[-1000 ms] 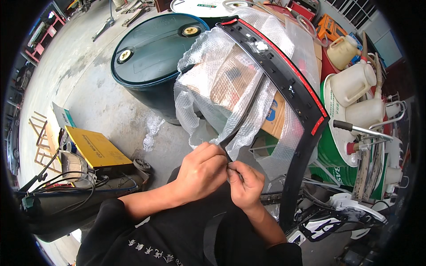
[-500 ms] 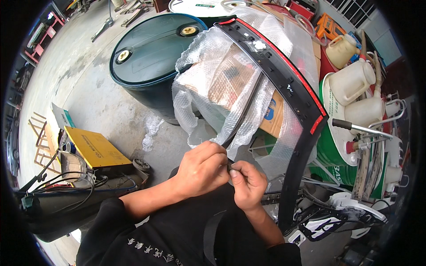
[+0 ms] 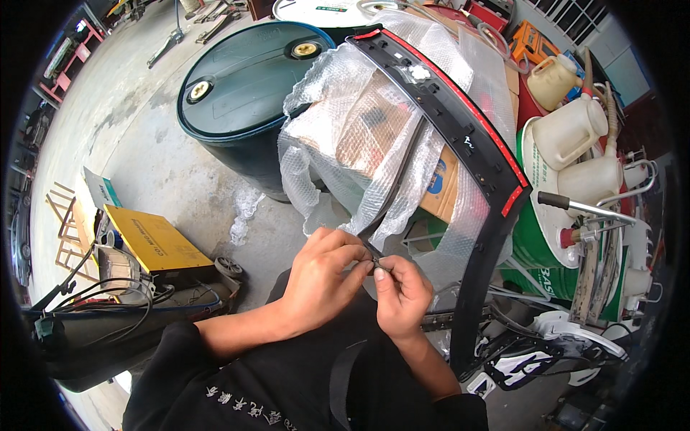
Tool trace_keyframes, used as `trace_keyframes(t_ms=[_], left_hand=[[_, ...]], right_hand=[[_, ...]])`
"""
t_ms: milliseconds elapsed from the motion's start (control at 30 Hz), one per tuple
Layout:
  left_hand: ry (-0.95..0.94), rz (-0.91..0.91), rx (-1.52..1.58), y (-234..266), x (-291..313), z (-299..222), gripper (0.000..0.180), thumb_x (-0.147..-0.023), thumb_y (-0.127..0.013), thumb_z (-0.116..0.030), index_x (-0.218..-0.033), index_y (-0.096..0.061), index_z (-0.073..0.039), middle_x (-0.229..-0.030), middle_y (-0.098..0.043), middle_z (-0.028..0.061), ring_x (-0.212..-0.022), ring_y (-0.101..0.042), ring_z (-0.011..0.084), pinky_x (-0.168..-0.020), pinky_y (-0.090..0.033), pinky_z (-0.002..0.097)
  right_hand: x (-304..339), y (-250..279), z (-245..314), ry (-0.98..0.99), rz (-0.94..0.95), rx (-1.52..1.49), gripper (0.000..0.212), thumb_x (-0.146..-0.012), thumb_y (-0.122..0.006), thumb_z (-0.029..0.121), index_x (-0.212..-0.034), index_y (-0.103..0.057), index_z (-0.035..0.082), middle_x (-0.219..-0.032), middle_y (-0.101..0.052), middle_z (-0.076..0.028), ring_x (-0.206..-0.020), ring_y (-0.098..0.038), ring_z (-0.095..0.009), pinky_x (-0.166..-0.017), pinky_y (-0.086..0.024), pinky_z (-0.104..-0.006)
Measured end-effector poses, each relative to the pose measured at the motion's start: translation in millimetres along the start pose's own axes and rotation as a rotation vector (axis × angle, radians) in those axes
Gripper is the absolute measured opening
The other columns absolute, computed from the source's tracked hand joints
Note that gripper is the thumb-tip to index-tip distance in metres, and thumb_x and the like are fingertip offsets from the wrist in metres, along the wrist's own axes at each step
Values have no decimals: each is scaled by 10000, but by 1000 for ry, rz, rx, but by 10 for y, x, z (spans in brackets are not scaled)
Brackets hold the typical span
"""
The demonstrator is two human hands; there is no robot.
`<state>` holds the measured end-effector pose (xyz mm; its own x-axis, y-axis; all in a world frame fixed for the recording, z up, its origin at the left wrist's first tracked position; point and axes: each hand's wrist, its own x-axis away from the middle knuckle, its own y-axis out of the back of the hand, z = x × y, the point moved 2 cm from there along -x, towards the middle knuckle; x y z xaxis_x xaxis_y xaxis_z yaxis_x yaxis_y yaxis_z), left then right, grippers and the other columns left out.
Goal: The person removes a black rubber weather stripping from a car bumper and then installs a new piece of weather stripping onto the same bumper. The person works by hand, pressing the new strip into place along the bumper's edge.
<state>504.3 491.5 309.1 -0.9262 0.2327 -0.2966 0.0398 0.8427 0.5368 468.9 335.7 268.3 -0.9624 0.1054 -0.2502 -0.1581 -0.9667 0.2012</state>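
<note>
In front of my lap both hands meet at the lower end of a thin black strip (image 3: pixel 394 188). My left hand (image 3: pixel 325 276) is closed, thumb and forefinger pinching the strip's end. Close against it, my right hand (image 3: pixel 402 294) pinches the same spot between thumb and forefinger. The fingers cover most of that end, so its shape cannot be made out. From there the strip runs up over crumpled bubble wrap (image 3: pixel 316 154). Beyond it, a curved black trim panel (image 3: pixel 449 122) with red tape along its edge lies across the wrap, one leg bending down past my right forearm.
A dark plastic drum (image 3: pixel 244 79) stands ahead to the left. A cardboard box (image 3: pixel 443 188) shows under the wrap. At right, pale jugs (image 3: pixel 571 133) sit on a green and white drum (image 3: pixel 528 223). A yellow-panelled machine (image 3: pixel 162 241) with cables is at left.
My left hand has turned slightly and its fingers have shifted at the strip's end, so its thumb now shows. The right hand has barely moved.
</note>
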Motion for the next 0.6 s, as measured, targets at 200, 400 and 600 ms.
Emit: trace_keyframes(t_ms=[200,400,600], left_hand=[[67,67,2,34,14,29,81,-785,-717,-53,-860,-703,-28,-882,-662,84,-844,-589,305,-753,-490,395],[86,100,52,51,-2,74,76,-757,-704,-37,-822,-670,-19,-866,-658,97,-843,-603,302,-756,-483,384],[-28,8,50,-73,4,202,114,-669,-697,-33,-763,-632,-35,-831,-648,69,-785,-601,293,-699,-468,388]], right_hand=[[-53,-21,78,251,34,232,144,-831,-667,-33,-974,-650,-34,-841,-690,-160,-732,-689,-297,-669,-537,-351],[-65,-38,88,338,60,232,154,-800,-671,-59,-951,-650,-41,-837,-693,-153,-732,-682,-320,-672,-539,-363],[-35,-59,68,234,48,176,144,-819,-668,-35,-961,-655,-15,-831,-681,-160,-721,-675,-337,-647,-534,-379]])
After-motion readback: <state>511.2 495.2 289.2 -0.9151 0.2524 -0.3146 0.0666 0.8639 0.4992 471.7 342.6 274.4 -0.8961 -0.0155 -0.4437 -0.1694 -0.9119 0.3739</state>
